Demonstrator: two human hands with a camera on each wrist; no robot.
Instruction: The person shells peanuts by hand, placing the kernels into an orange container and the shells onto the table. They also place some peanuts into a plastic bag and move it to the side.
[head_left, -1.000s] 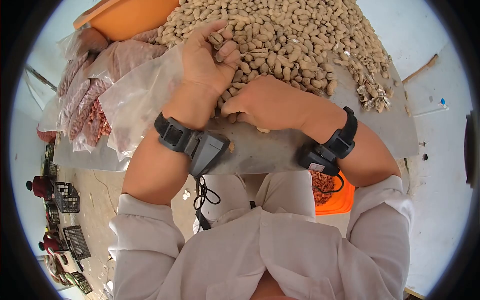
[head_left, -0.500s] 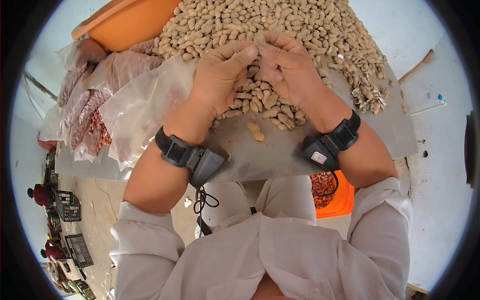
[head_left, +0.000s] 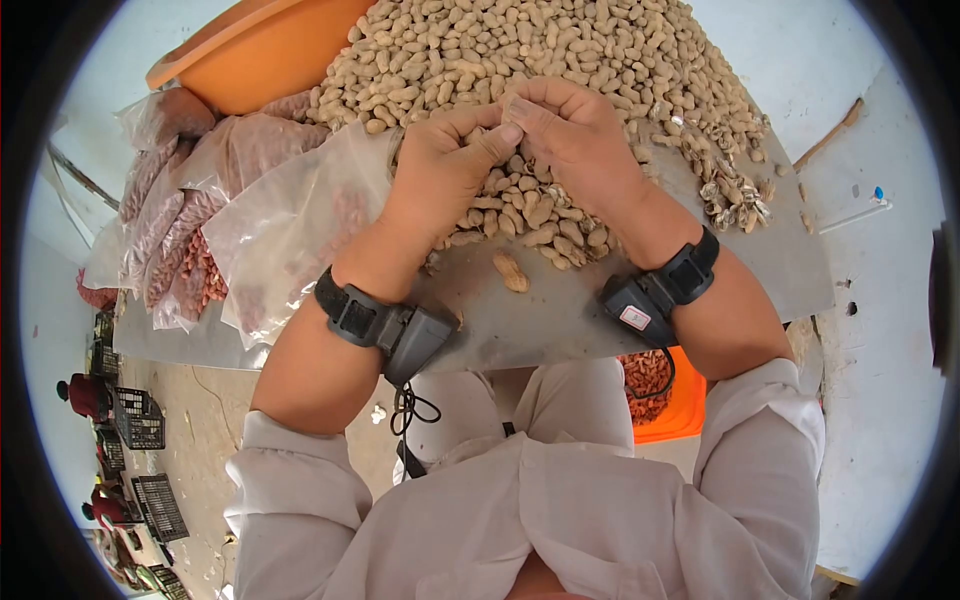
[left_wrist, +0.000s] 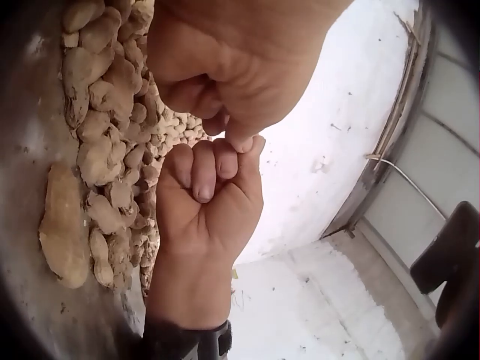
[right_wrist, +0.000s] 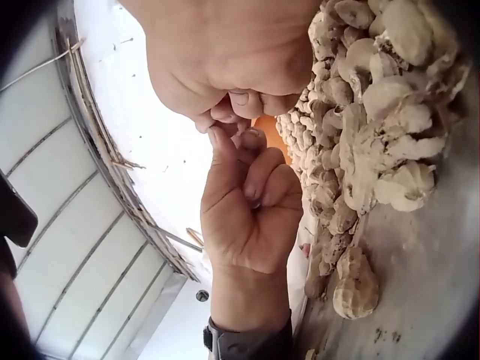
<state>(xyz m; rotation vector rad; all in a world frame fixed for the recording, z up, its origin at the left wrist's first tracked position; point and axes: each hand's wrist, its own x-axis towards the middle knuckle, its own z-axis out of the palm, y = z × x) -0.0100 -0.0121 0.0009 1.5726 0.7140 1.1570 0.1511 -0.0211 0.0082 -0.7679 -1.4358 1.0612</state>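
Both hands meet above the front of a big pile of unshelled peanuts (head_left: 560,50). My left hand (head_left: 440,175) and my right hand (head_left: 575,135) have curled fingers, and their fingertips pinch one peanut pod (head_left: 507,108) between them; most of the pod is hidden. In the left wrist view the left hand (left_wrist: 225,67) is on top and the right hand (left_wrist: 210,195) is a fist below it, thumb tips touching. From the right wrist, the right hand (right_wrist: 225,60) is above the left hand (right_wrist: 251,202). A single pod (head_left: 512,272) lies on the grey table (head_left: 560,320).
Clear bags of red shelled peanuts (head_left: 190,230) lie left of the pile, with an orange basin (head_left: 260,50) behind them. Empty shells (head_left: 735,195) are heaped at the right. An orange tub (head_left: 665,400) of kernels stands under the table edge. Black crates (head_left: 135,415) sit on the floor at left.
A second ago the right hand was low in the pile's front edge and the left hand was raised alone. The right hand came up to meet it, and both now pinch one pod.
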